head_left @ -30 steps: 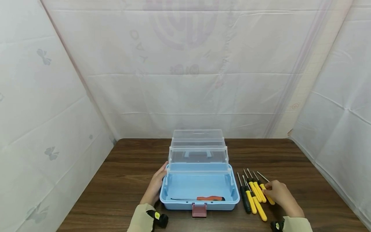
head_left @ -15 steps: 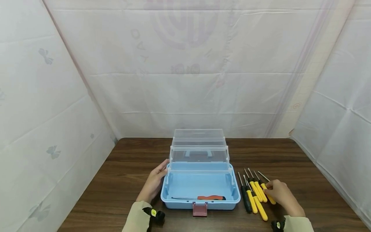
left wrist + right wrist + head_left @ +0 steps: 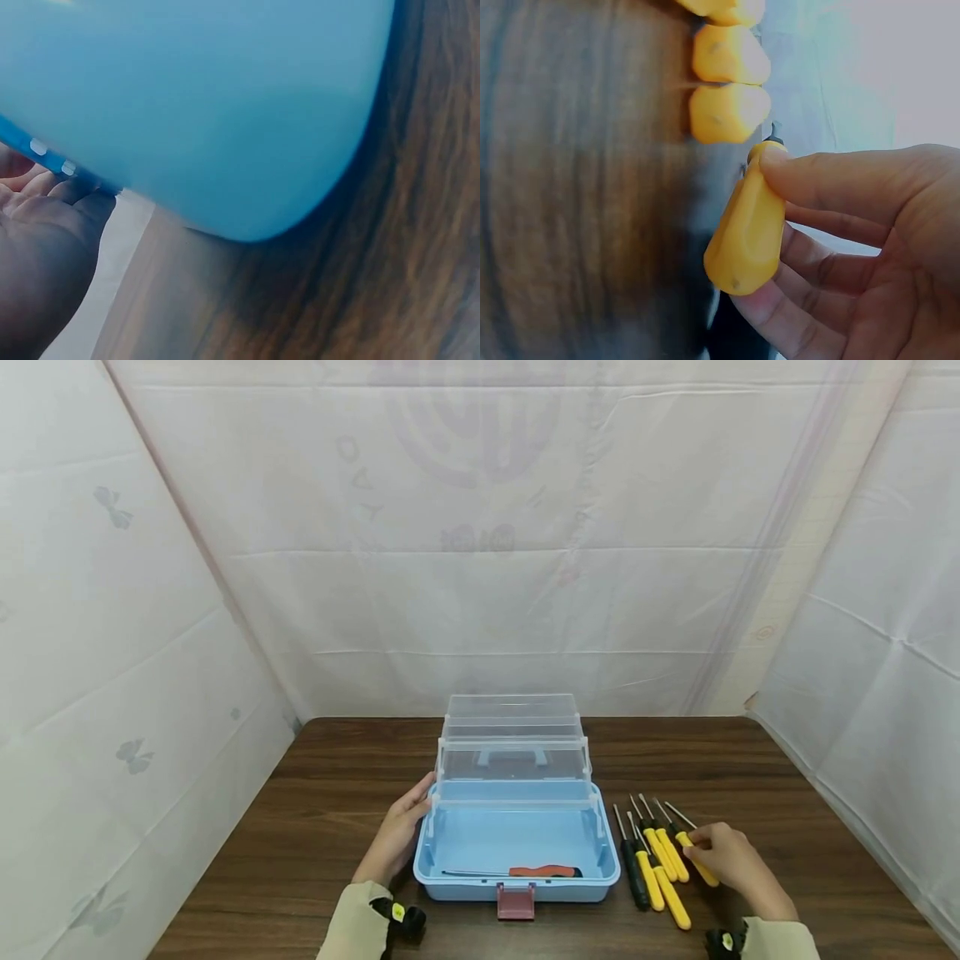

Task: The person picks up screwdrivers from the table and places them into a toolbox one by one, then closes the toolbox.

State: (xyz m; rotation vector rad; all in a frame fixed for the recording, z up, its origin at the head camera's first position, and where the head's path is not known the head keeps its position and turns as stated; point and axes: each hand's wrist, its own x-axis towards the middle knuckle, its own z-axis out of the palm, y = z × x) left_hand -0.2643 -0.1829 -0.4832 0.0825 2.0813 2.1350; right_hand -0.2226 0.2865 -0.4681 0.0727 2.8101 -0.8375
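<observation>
My left hand (image 3: 396,839) grips the left side of a light blue toolbox (image 3: 517,831), its fingers at the rim in the left wrist view. The box's clear lid and trays (image 3: 513,760) stand raised at the back. Inside, near the front wall, lies a screwdriver with an orange and black handle (image 3: 545,871). To the right of the box, my right hand (image 3: 738,864) pinches the yellow handle of a screwdriver (image 3: 750,232) between thumb and fingers. That screwdriver is the rightmost of the group, its handle tilted in the right wrist view.
Several yellow-handled screwdrivers (image 3: 671,897) and one black-handled screwdriver (image 3: 633,872) lie side by side right of the box, shafts pointing away. The pink latch (image 3: 515,903) hangs down at the box front. White sheeting (image 3: 480,610) surrounds the brown wooden table (image 3: 330,793).
My right hand has shifted slightly right, and the handle of the pinched screwdriver has swung a little away from its neighbours. My left wrist has moved slightly left, the hand staying at the box.
</observation>
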